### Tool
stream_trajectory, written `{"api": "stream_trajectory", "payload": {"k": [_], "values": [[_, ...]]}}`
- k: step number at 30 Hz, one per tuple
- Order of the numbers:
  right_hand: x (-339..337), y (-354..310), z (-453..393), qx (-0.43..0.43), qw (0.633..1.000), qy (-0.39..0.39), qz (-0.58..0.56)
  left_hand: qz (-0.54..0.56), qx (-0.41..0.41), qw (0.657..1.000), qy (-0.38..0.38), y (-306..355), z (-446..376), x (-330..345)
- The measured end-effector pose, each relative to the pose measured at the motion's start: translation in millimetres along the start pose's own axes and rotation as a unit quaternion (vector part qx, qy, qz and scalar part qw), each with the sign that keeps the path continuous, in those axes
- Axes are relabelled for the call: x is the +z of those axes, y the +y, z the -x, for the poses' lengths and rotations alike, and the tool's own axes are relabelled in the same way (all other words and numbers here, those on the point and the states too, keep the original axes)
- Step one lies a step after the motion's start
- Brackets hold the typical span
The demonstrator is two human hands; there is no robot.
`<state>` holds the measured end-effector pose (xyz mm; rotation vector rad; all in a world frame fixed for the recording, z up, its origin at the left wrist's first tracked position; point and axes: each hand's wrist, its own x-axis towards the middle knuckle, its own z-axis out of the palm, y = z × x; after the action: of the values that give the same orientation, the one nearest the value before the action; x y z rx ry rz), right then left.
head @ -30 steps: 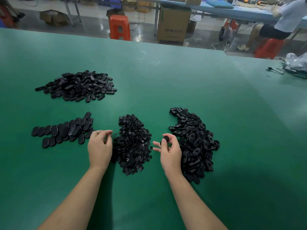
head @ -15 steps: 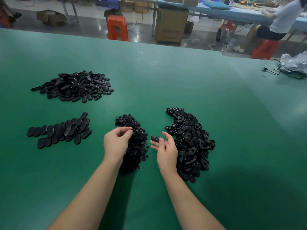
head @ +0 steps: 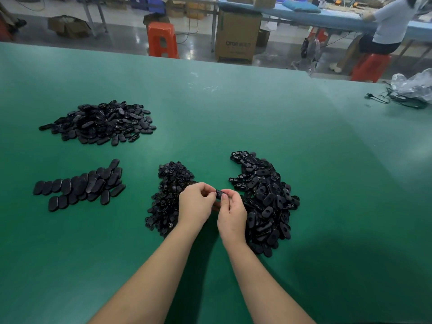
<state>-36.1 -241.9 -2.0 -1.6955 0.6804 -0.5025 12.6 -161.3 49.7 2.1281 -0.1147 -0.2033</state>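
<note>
You are holding one small black part (head: 219, 194) between both hands, just above the green table (head: 233, 118), in the gap between the two nearest piles. Your left hand (head: 196, 204) is curling its fingertips round the part's left end. Your right hand (head: 232, 213) is pinching the right end between thumb and forefinger. The hands are meeting at the fingertips and hiding most of the part.

The loose stock is lying straight on the table in four groups. A pile of tiny round pieces (head: 168, 197) is spreading out under your left hand and wrist. Just right of your right hand, a bigger pile of oval shells (head: 266, 202) is lying, many of them showing a hole. Well to the left, flat oval covers (head: 79, 185) are lying in overlapping rows, and a loose heap of ovals (head: 100, 123) is sitting beyond them. At the far right of the table a crumpled plastic bag (head: 413, 86) is resting beside a tangle of black cable (head: 383, 99); I cannot tell what it is holding.

Past the table's far edge, a shut cardboard box (head: 237, 37) is standing on the shiny floor with an orange stool (head: 162, 39) to its left. Farther left an open carton (head: 67, 25) is sitting, its contents too small to make out. A person (head: 388, 26) is sitting on a red stool (head: 371, 66) at a long blue bench (head: 304, 16), with a floor fan (head: 309, 49) nearby.
</note>
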Motion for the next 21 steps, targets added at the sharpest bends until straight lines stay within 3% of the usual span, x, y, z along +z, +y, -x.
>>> {"api": "stream_trajectory", "payload": {"k": [14, 21], "values": [[-1.4, 0.2, -1.1, -0.003, 1.000, 0.010, 0.003, 0.009, -0.001, 1.000, 0.012, 1.4, -1.2, 7.0], [-2.3, -0.8, -0.9, 0.006, 1.000, 0.006, 0.000, 0.027, -0.017, 0.998, -0.050, 0.6, -8.9, -2.4]]}}
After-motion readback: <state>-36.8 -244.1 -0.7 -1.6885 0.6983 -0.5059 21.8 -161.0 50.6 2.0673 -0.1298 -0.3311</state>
